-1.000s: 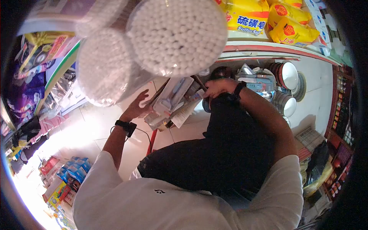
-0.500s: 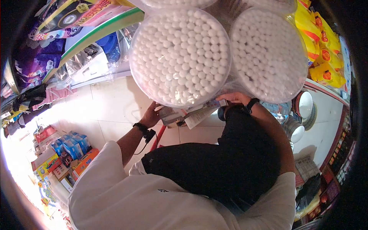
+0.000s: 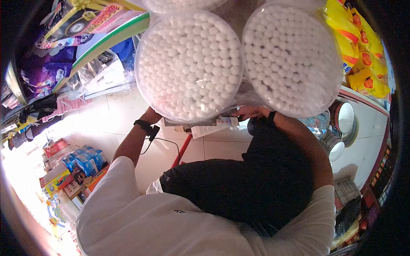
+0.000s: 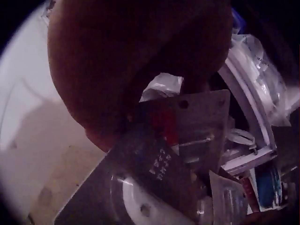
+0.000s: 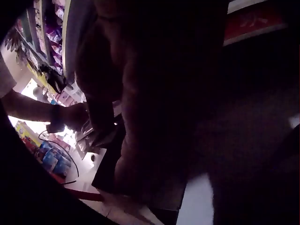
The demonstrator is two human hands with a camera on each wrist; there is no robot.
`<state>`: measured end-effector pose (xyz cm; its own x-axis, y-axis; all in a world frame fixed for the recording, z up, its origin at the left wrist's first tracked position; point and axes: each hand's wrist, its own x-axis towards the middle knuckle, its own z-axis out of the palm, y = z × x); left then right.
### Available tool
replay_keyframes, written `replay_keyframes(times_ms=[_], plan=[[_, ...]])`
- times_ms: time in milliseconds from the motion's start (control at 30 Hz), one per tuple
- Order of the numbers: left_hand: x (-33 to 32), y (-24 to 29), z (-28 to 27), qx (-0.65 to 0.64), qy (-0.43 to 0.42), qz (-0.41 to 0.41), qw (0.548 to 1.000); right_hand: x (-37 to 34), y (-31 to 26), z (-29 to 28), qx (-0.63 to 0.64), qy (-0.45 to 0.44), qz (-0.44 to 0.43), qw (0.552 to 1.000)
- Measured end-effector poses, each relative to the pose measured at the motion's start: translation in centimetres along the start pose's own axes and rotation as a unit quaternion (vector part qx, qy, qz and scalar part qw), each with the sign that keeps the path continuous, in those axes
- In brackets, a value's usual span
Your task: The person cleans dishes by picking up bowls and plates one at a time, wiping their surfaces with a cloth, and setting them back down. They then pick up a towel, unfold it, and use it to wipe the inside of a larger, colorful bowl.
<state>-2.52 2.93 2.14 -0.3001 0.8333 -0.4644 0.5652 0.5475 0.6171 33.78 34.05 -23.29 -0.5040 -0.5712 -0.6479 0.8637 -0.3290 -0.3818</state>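
My left hand (image 3: 151,116) reaches behind a round tub of cotton swabs in the head view, its fingers hidden there. In the left wrist view this hand (image 4: 136,61) curls over clear-fronted blister packs, pinching a dark-backed blister pack (image 4: 140,164) at its upper edge. Another blister pack (image 4: 204,122) with a red patch stands behind it. Opposite, my right hand (image 3: 252,112) is at the end of a box of packaged goods. The dim right wrist view shows its fingers (image 5: 124,164) bent over the dark box edge (image 5: 154,199). A white printed leaflet (image 3: 205,130) sticks out toward me.
Tubs of cotton swabs (image 3: 190,66) in plastic wrap block the upper middle. Yellow soap packs (image 3: 368,81) sit on the right shelf, with stacked bowls (image 3: 341,117) below. Blue packs (image 3: 87,158) stand low left. A red bar (image 3: 183,149) and cable lie near my knees.
My head view has shifted, so the swab tubs now cover most of the box. The left hand went from spread fingers beside the box to in among the packs; the right hand stays at the box's end.
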Motion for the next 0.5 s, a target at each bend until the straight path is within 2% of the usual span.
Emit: replay_keyframes(times_ms=[33, 67, 100, 133, 167, 200, 233, 267, 300, 367, 400, 433, 467, 500], plan=[[-0.2, -1.3, 0.0, 0.003, 0.01, 0.007, 1.0, 1.4, 0.1, -0.9, 0.001, 0.001, -0.004, 1.0], [0.6, -2.1, 0.1, 0.009, 0.02, 0.016, 1.0, 4.1, 1.0, -3.6, -0.235, 0.006, -0.003, 0.972], [3.6, -2.1, 0.8, 0.015, 0.031, 0.026, 0.999, 4.4, -0.4, -4.0, -0.459, 0.014, 0.0, 0.888], [2.7, -3.3, 1.1, 0.019, 0.04, 0.032, 0.999, 5.6, -1.3, -2.8, -0.642, -0.035, -0.197, 0.74], [-2.7, -6.2, 0.4, 0.022, 0.048, 0.038, 0.998, 4.3, -3.1, -0.5, -0.641, -0.032, -0.2, 0.741], [1.8, -5.8, 2.1, 0.025, 0.057, 0.045, 0.997, 0.7, -5.6, 2.6, -0.406, 0.024, -0.13, 0.904], [-0.6, -7.5, 2.3, 0.029, 0.065, 0.052, 0.996, -1.6, -7.2, 4.2, -0.135, 0.077, -0.05, 0.987], [-0.3, -9.2, 2.2, 0.032, 0.072, 0.06, 0.995, -1.9, -7.4, 4.1, -0.131, 0.079, -0.055, 0.987], [-0.3, -2.0, 0.6, -0.233, 0.019, -0.12, 0.965, -1.9, -7.2, 3.7, -0.102, 0.072, -0.077, 0.989], [0.6, -5.5, 1.8, -0.411, 0.057, -0.086, 0.906, -1.7, -6.4, 2.9, -0.044, 0.055, -0.118, 0.991], [0.6, -5.5, 2.0, -0.53, 0.076, -0.097, 0.839, -1.5, -5.8, 2.3, -0.013, 0.044, -0.133, 0.99], [-0.3, -5.5, 2.7, -0.641, 0.099, -0.108, 0.754, -1.2, -5.2, 1.8, 0.016, 0.03, -0.143, 0.989], [-1.8, -6.4, 3.3, -0.644, 0.103, -0.117, 0.749, -0.9, -4.6, 1.2, 0.045, 0.018, -0.154, 0.987], [-3.3, -8.6, 3.9, -0.645, 0.09, -0.197, 0.732, 0.2, -3.2, -0.1, 0.071, 0.006, -0.168, 0.983]])
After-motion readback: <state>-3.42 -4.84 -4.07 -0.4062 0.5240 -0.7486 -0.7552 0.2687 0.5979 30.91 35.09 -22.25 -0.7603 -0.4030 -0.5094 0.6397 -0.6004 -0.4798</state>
